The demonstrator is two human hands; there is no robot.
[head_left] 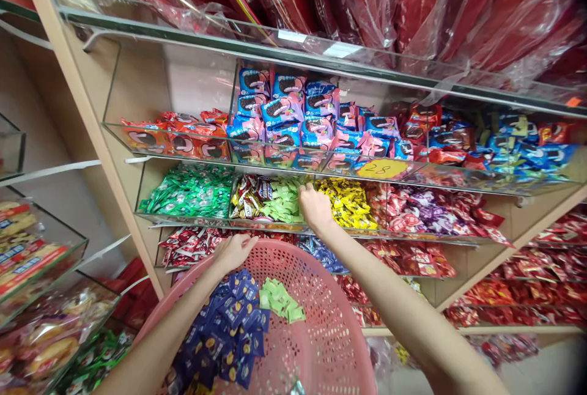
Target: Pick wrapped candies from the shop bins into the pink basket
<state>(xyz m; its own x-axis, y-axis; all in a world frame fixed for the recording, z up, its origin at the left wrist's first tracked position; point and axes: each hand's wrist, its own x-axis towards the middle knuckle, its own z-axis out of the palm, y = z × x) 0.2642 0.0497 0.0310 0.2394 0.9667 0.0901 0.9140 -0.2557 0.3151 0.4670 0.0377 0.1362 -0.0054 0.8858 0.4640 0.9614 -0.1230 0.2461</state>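
My left hand (235,253) grips the far rim of a pink plastic basket (330,303), which has a perforated wall. Inside it lie a heap of dark purple-blue wrapped sweets (233,321) and a small pile of light green wrapped sweets (279,300). My right hand (315,206) reaches into a shelf bin, its fingers curled beside more light green sweets (282,199). What those fingers hold, if anything, is hidden. Just right of this hand are yellow wrapped sweets (348,204).
Glass-fronted shelves carry green sweets (188,190), purple sweets (431,211) and, above, blue and pink biscuit packs (284,107). A yellow price tag (383,168) marked 28 hangs over the right arm's side. Red plastic-wrapped goods (413,3) fill the top shelf.
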